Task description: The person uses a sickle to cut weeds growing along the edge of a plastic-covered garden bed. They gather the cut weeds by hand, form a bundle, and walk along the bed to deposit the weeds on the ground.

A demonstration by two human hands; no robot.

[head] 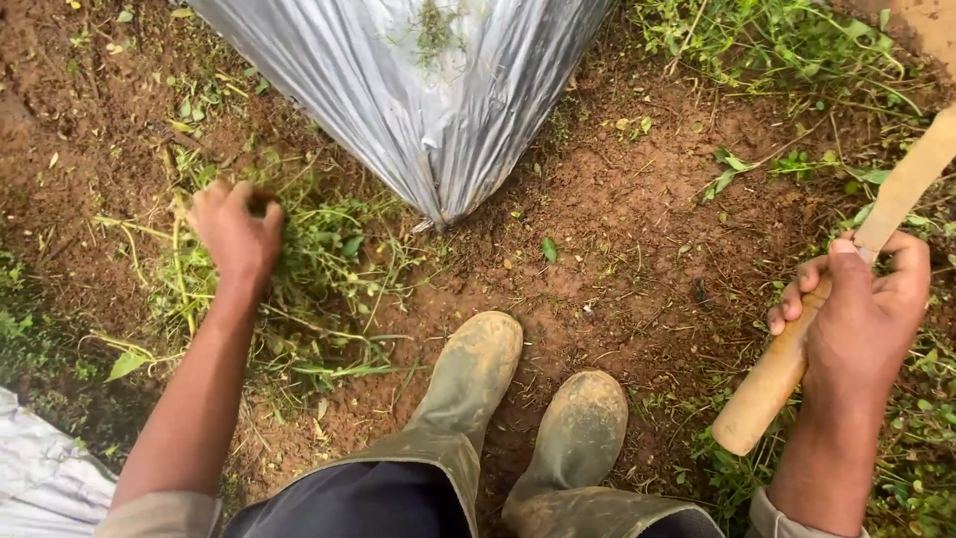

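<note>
My left hand (235,231) reaches down into a clump of cut green weeds (319,269) lying on the brown soil, with its fingers curled into the stems. My right hand (864,311) is wrapped around the wooden handle (787,369) of a tool. The handle runs up and to the right out of the frame, so the tool's head is hidden. The handle's butt end points down toward the ground by my right boot.
A silver plastic sheet (428,90) comes to a point just beyond the weeds. Another piece of sheet (40,478) lies at the lower left. My two muddy rubber boots (518,399) stand on bare soil. Green weeds (787,50) grow at the upper right.
</note>
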